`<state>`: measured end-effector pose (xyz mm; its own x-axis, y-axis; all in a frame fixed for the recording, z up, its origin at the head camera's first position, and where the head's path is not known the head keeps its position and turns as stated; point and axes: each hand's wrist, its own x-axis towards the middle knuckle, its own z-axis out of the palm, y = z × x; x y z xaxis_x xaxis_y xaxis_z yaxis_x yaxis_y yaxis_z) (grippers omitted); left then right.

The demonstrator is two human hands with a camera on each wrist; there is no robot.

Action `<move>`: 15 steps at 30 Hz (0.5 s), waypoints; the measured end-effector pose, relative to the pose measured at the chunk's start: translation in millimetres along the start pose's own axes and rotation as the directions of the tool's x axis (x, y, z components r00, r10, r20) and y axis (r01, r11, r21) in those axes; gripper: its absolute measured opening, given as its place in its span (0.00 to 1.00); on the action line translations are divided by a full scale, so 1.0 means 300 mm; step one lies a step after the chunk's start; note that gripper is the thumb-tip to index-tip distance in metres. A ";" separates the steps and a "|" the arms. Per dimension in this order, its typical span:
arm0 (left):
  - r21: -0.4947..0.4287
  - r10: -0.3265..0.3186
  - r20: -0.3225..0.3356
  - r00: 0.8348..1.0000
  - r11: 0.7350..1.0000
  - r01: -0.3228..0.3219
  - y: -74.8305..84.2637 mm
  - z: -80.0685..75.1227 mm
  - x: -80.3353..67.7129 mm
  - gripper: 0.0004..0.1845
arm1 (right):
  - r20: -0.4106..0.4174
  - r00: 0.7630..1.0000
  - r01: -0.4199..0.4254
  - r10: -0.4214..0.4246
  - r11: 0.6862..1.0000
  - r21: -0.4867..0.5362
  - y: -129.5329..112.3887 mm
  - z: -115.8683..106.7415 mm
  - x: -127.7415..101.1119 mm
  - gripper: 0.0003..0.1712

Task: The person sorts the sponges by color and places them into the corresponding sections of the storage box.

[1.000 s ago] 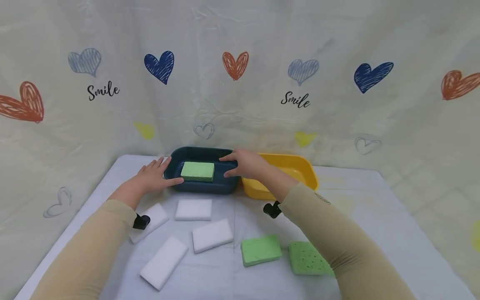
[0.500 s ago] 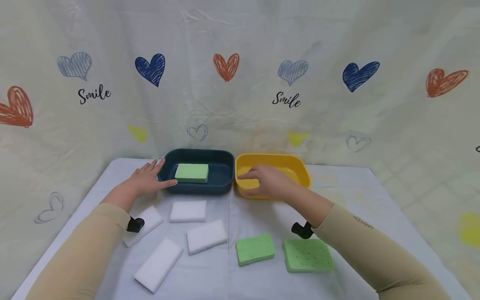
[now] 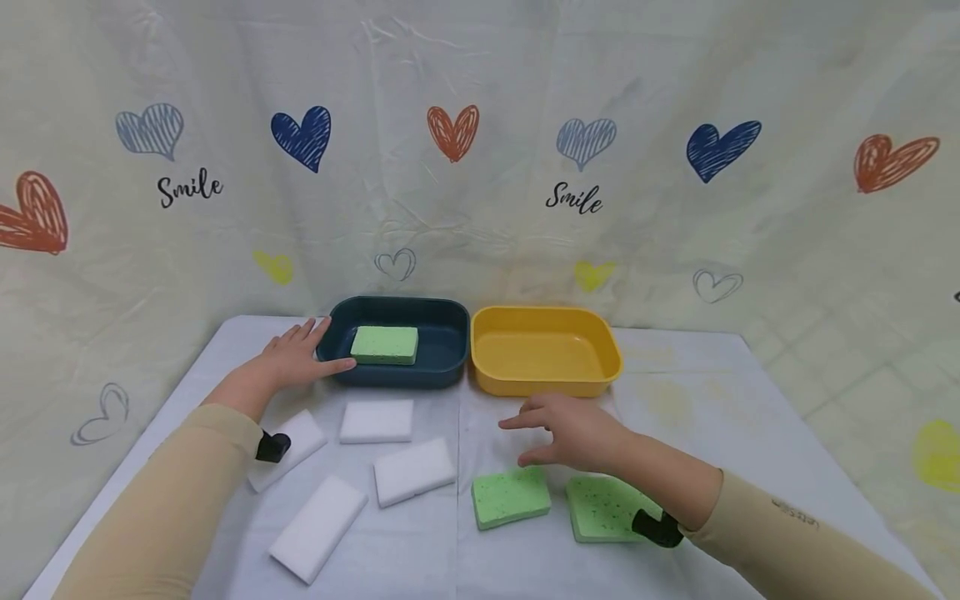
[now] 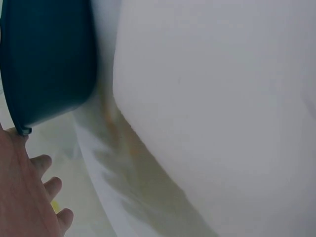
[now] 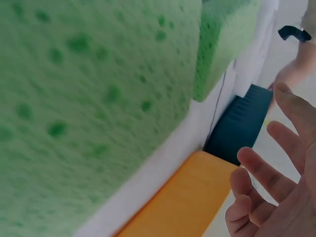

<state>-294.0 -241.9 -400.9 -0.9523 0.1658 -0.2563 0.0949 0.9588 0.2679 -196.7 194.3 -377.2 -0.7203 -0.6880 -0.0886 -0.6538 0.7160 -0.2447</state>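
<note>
My left hand (image 3: 288, 360) rests at the left end of the dark blue tub (image 3: 442, 371), fingers spread along its rim, thumb at the front edge. Inside that tub lies a green sponge (image 3: 384, 345). In the left wrist view the hand (image 4: 22, 187) touches the corner of the tub's rim (image 4: 52, 59). My right hand (image 3: 573, 433) hovers over the table with loosely bent fingers and nothing in them. Just below it lie a smaller green sponge (image 3: 512, 498) and a larger green sponge (image 3: 603, 504), the latter partly covered by the wrist. Both sponges also fill much of the right wrist view.
Right beside the blue tub stands a yellow tub (image 3: 547, 354) with nothing in it. Several white sponges lie at the left of the table, among them one (image 3: 377, 422) in front of the blue tub. A printed curtain (image 3: 480, 208) hangs behind.
My right hand has left the blue tub's right side, passed across the yellow tub and come down toward the green sponges. The left hand has stayed at the blue tub.
</note>
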 end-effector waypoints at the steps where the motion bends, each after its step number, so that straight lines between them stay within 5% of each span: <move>1: -0.001 0.000 0.000 1.000 1.000 0.000 -0.001 -0.001 -0.001 0.64 | 0.005 1.000 0.005 -0.005 1.000 -0.001 -0.001 0.006 -0.010 0.29; 15: 0.004 0.006 -0.011 1.000 1.000 -0.006 -0.013 0.006 0.010 0.65 | 0.209 0.978 0.012 -0.020 0.999 0.039 0.017 0.073 -0.060 0.32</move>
<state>-296.8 -244.8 -404.5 -0.9549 0.1687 -0.2445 0.1015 0.9588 0.2652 -182.1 207.7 -398.0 -0.6425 -0.7120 -0.2835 -0.6531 0.7022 -0.2834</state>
